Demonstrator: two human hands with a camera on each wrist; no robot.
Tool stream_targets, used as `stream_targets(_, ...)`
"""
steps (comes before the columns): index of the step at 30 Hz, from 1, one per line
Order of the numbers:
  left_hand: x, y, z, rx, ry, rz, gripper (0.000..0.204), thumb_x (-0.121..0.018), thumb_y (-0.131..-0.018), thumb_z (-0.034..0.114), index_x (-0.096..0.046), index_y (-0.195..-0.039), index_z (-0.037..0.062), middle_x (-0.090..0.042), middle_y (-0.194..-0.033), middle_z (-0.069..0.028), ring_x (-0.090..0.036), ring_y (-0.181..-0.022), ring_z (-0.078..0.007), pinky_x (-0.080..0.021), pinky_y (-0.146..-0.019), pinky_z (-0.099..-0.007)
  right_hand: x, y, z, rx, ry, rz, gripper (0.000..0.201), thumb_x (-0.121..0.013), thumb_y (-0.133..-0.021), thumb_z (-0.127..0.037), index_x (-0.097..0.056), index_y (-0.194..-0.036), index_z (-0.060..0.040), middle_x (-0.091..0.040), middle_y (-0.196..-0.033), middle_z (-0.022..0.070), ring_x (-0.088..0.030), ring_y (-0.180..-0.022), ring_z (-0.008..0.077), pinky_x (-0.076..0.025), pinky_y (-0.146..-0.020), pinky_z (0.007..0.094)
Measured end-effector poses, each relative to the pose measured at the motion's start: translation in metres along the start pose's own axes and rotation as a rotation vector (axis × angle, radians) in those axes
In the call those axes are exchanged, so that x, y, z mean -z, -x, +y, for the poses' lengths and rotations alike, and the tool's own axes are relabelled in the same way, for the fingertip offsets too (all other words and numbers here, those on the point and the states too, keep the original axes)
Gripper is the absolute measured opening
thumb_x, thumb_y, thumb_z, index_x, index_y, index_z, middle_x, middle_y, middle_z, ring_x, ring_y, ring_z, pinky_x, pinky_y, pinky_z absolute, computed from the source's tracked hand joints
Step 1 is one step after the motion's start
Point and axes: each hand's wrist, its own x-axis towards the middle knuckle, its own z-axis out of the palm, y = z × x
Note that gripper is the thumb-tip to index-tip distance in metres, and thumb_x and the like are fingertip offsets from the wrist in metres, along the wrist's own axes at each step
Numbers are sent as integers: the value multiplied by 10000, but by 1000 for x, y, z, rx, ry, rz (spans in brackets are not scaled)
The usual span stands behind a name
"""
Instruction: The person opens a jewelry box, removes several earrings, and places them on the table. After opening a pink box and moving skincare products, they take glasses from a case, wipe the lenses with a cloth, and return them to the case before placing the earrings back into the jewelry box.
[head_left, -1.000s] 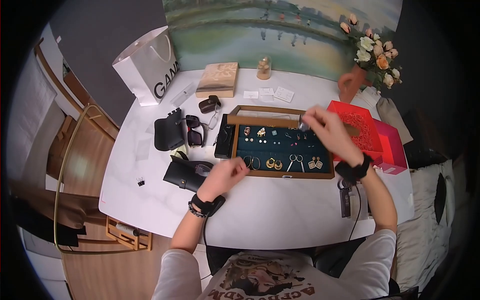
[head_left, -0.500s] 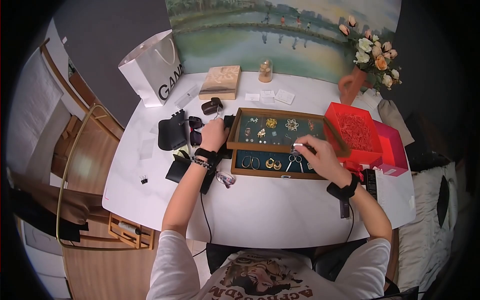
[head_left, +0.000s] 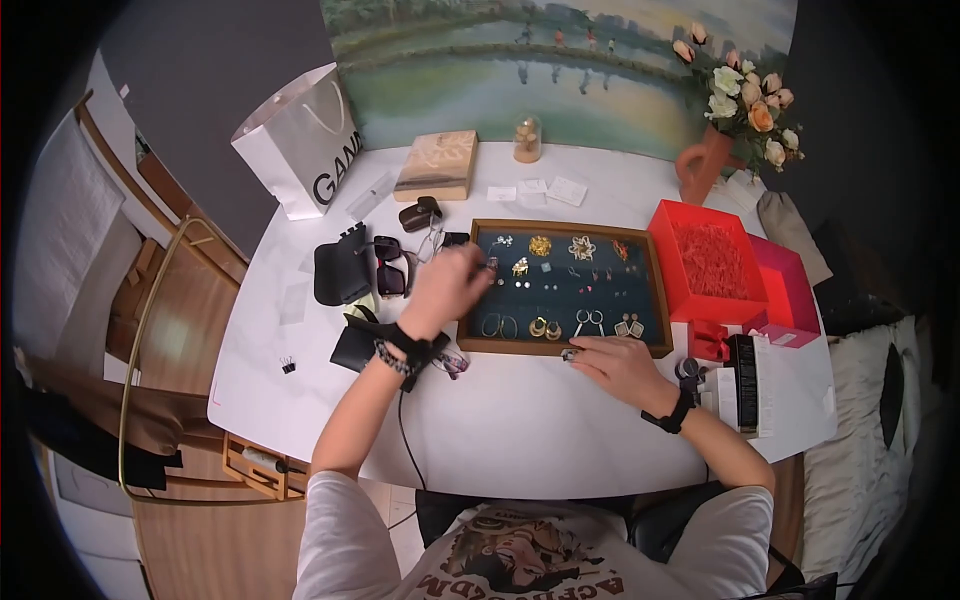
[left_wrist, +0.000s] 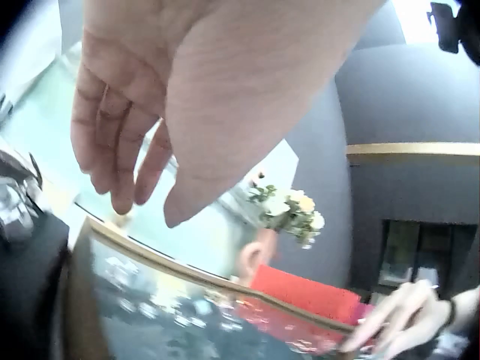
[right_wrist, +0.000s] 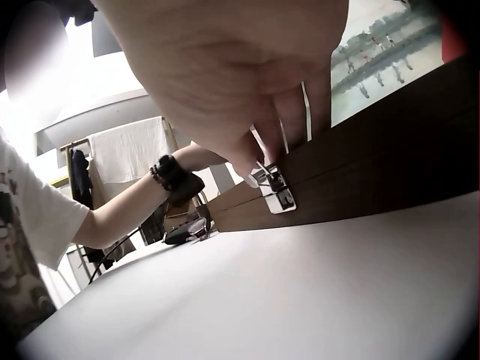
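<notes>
- The left hand (head_left: pixel 447 290) is hovering at the left end of a shallow brown wooden jewelry case (head_left: pixel 520 346); its fingers are hanging relaxed and apart, gripping nothing.
- The right hand (head_left: pixel 625 372) is resting at the front edge of the jewelry case, its fingers reaching over the top edge without curling round anything and its thumb touching a small silver metal latch (right_wrist: pixel 278 196).
- The jewelry case is lying flat on a white marbled table (head_left: pixel 500 430), its clear lid covering the dark teal lining.
- Under the lid, thin silver hoop earrings (head_left: pixel 500 326), chunky gold earrings (head_left: pixel 544 327) and squarish dangling earrings (head_left: pixel 629 326) are lying in the front row; a pale flower-shaped piece (head_left: pixel 582 248) is sitting toward the back.
- Dark sunglasses (head_left: pixel 392 280) are lying left of the jewelry case, beside a black hard glasses case (head_left: pixel 342 268).
- Glasses with a purplish frame (head_left: pixel 452 365) are lying near the left wrist, next to a black soft pouch (head_left: pixel 360 348).
- A bright red open box (head_left: pixel 672 260) is standing just beside the case's right end, holding red shredded paper (head_left: pixel 712 265).
- A white paper bag (head_left: pixel 290 150) is standing at the back left, and a terracotta vase (head_left: pixel 705 170) is holding pale flowers (head_left: pixel 725 105) at the back right.
</notes>
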Motion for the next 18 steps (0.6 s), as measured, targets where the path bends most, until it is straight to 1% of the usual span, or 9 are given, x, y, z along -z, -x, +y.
stream_targets(1, -7, 9, 9, -127, 161, -72, 338, -779, -877, 329, -688, -994, 26, -714, -876, -169, -697, -868, -371, -552, -748, -474, 0, 1, -5, 54, 37, 49, 209, -725, -946, -232, -757, -986, -29, -784, -1064, 87, -751, -943, 271, -593, -804, 381)
stream_targets(3, -7, 26, 42, -125, 223, -320, 474, -840, -812, 437, -685, -999, 30, -714, -867, -144, -705, -855, -324, -552, -762, -429, 0, 4, -6, 103, 77, 103, 205, -738, -936, -229, -763, -991, -34, -785, -1052, 87, -753, -933, 273, -594, -801, 383)
stream_targets(6, -26, 33, 51, -198, 180, -485, 536, -810, -839, 510, -671, -1012, 22, -680, -850, -141, -702, -884, -329, -550, -756, -426, 4, -2, 0, -156, -161, 10, 179, -762, -916, -203, -770, -989, -39, -778, -1064, 103, -756, -904, 268, -595, -786, 374)
stream_targets(8, -35, 30, 52, -226, 160, -467, 542, -809, -839, 524, -655, -976, 23, -666, -846, -142, -697, -850, -333, -548, -732, -428, 15, -20, 4, -581, -375, -206, 198, -786, -898, -225, -776, -970, -41, -770, -1109, 125, -750, -969, 275, -585, -825, 369)
stream_targets(9, -39, 28, 53, -254, 138, -443, 551, -809, -839, 539, -639, -941, 25, -651, -842, -143, -693, -817, -338, -546, -708, -431, 9, -17, 14, -385, -338, -147, 278, -789, -899, -273, -765, -1067, -53, -708, -1297, 169, -655, -1248, 317, -518, -1011, 405)
stream_targets(10, -43, 28, 58, -260, 140, -446, 551, -809, -839, 539, -639, -941, 25, -651, -842, -143, -693, -817, -338, -546, -708, -431, 0, -14, 19, -390, -336, -143, 278, -789, -899, -273, -765, -1067, -53, -708, -1297, 169, -655, -1248, 317, -518, -1011, 405)
stream_targets(12, -48, 35, 67, -240, -13, -384, 564, -759, -878, 546, -642, -974, 3, -671, -915, -178, -681, -928, -376, -551, -762, -471, -13, -9, 24, -275, -216, -63, 426, -805, -889, -334, -725, -1211, -66, -583, -1487, 183, -450, -1473, 348, -371, -1178, 468)
stream_targets(15, -58, 42, 66, -244, -15, -306, 527, -752, -890, 510, -630, -971, 3, -656, -961, -181, -667, -972, -374, -546, -771, -480, -15, -8, 27, -262, -180, -153, 558, -803, -892, -383, -667, -1337, -75, -472, -1591, 183, -335, -1543, 347, -280, -1232, 509)
stream_targets(18, -58, 48, 62, -293, -3, -262, 459, -769, -882, 429, -620, -1032, 21, -633, -977, -145, -658, -993, -338, -541, -790, -456, -18, -4, 21, -206, -74, -117, 605, -781, -899, -430, -659, -1365, -64, -487, -1576, 189, -374, -1518, 353, -303, -1222, 507)
